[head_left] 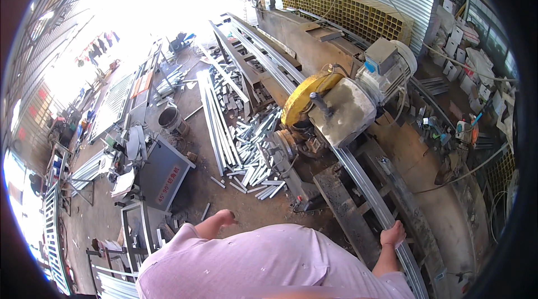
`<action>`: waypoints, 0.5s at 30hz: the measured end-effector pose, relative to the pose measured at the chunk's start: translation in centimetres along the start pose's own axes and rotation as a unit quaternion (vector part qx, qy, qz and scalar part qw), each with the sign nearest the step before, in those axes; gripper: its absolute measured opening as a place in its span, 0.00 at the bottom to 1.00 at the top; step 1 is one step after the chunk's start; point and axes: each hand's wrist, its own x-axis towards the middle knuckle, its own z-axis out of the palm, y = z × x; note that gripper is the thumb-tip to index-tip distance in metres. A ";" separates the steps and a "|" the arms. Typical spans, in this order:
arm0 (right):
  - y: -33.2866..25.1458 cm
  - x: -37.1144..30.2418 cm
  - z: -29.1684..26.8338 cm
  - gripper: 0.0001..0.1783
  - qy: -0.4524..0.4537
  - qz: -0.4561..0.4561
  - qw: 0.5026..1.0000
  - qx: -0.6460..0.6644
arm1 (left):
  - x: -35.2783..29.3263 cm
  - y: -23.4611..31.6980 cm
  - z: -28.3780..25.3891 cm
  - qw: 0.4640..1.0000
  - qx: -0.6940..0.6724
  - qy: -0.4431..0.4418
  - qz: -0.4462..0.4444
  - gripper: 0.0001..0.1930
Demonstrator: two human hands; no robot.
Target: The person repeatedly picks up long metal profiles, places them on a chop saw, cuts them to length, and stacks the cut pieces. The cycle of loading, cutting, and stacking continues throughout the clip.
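Observation:
My right hand is closed around long silvery metal tubes lying side by side on the bed of a cutting saw. The tubes run away from me under the saw head, which has a yellow blade guard, a dusty grey housing and a grey motor. Away from the machine, my left hand hangs out over the floor with nothing visible in it. Its fingers look loose and partly apart, though small in view. The blade is hidden by the guard.
Short metal offcuts lie heaped on the floor left of the saw, beside longer bars. Farther left stand a dark bucket and a grey machine cabinet. Yellow square tubes are stacked at the back.

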 end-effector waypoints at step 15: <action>-0.6 -0.1 -1.9 0.18 0.004 -0.010 1.000 0.007 | -1.2 3.1 -1.5 0.998 0.052 -0.020 0.014 0.37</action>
